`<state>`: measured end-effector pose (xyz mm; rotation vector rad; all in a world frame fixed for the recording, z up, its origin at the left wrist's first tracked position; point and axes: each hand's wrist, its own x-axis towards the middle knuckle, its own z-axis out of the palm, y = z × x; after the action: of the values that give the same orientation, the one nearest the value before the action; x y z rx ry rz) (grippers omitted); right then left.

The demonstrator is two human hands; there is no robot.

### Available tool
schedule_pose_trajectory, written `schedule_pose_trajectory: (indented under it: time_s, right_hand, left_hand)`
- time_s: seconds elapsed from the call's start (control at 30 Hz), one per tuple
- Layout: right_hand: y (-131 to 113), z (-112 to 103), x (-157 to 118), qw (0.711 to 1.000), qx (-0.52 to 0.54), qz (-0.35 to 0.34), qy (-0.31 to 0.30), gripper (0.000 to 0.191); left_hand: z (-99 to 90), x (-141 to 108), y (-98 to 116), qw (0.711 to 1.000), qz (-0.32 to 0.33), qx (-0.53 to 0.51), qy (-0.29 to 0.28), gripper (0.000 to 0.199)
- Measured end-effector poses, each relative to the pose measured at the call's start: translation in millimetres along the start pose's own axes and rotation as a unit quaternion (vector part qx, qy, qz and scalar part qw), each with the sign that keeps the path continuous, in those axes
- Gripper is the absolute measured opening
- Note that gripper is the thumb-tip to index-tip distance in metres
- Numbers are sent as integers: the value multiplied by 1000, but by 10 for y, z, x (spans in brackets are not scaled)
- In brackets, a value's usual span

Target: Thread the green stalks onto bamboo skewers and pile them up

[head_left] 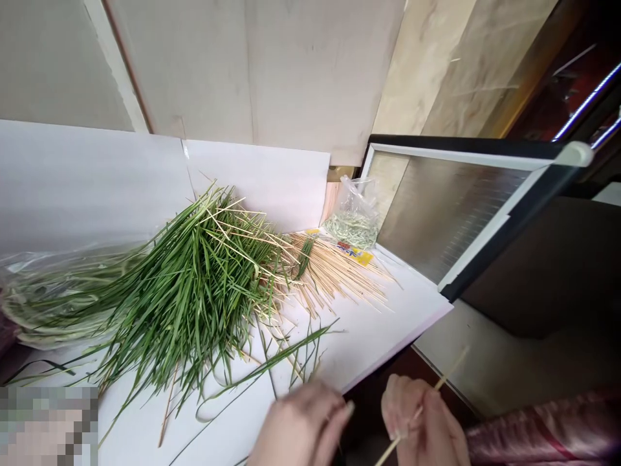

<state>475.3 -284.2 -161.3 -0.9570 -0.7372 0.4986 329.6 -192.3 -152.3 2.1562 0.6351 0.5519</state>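
Straw-coloured, the stick [451, 369] is held in your right hand [424, 421], right of the green leaf pile [194, 291]; pinch lightly, as it could snap. Your left hand [303, 424], nearer you than the pile, is too blurred to judge its grip.

I hold a thin, straight, pale stick [444, 379] in my right hand [422, 417], slanting, its upper end beyond the right edge of the worktop [373, 327]. Well in from that edge, long, narrow green blades [194, 291] lie heaped; a few loose ones stretch toward it, near my blurred left hand [301, 424].
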Motion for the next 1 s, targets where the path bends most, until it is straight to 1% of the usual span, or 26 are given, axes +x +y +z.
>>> schedule_pose_trajectory:
  time_s: [0.07, 0.1, 0.13, 0.2, 0.23, 0.3, 0.33, 0.4, 0.47, 0.53, 0.57, 0.6, 0.63, 0.67, 0.7, 0.73, 0.77, 0.8, 0.87, 1.0]
  right_hand:
    - [-54, -147, 228, 999, -29, 6, 41, 51]
    - [-59, -220, 328, 997, -62, 17, 44, 50]
    - [-51, -286, 417, 994, -103, 29, 26, 49]
    - [-5, -386, 558, 980, -186, 48, -43, 48]
    - [26, -415, 611, 970, -220, 56, -86, 48]
    - [88, -428, 683, 949, -266, 62, -160, 48]
    - [117, -418, 704, 940, -281, 62, -183, 48]
    - [172, -387, 722, 929, -299, 63, -208, 46]
    - [234, -369, 719, 924, -303, 69, -221, 46]
    - [309, -376, 705, 918, -309, 85, -232, 46]
    - [352, -385, 695, 913, -316, 93, -240, 45]
    - [396, -393, 682, 906, -325, 103, -250, 44]
    - [441, -397, 666, 898, -336, 112, -261, 43]
    - [484, -394, 648, 890, -346, 119, -272, 42]
    - [525, -383, 626, 883, -356, 123, -280, 41]
    - [563, -364, 602, 878, -364, 122, -285, 41]
    - [596, -337, 578, 874, -374, 118, -286, 42]
    - [624, -307, 554, 871, -385, 110, -284, 43]
    - [661, -246, 515, 865, -410, 91, -274, 44]
    - [675, -182, 496, 862, -432, 72, -255, 45]
  left_hand:
    - [-119, 400, -62, 992, -29, 115, 35, 25]
    - [-153, 595, -111, 984, -47, 167, 39, 21]
    - [-165, 777, -172, 976, -63, 207, 29, 18]
    - [-132, 1077, -318, 965, -89, 245, 2, 19]
    - [-96, 1186, -395, 965, -96, 245, -11, 20]
    - [-18, 1317, -534, 967, -101, 234, -25, 19]
    - [11, 1343, -590, 969, -101, 224, -28, 16]
    - [30, 1345, -668, 973, -98, 205, -33, 8]
    - [-6, 1320, -712, 978, -95, 183, -37, 4]
    - [-79, 1293, -737, 982, -95, 160, -38, 5]
    - [-123, 1280, -747, 987, -94, 124, -35, 5]
    - [-167, 1265, -756, 993, -91, 63, -28, 7]
    - [-210, 1245, -763, 996, -88, -20, -20, 10]
    - [-250, 1219, -767, 990, -85, -116, -7, 14]
    - [-283, 1189, -769, 974, -86, -209, 7, 18]
    - [-308, 1155, -769, 955, -91, -282, 21, 23]
    - [-325, 1119, -768, 938, -99, -330, 32, 26]
    - [-332, 1083, -768, 926, -108, -360, 43, 28]
    - [-322, 1024, -775, 910, -127, -391, 56, 31]
    - [-259, 971, -824, 894, -164, -413, 54, 36]
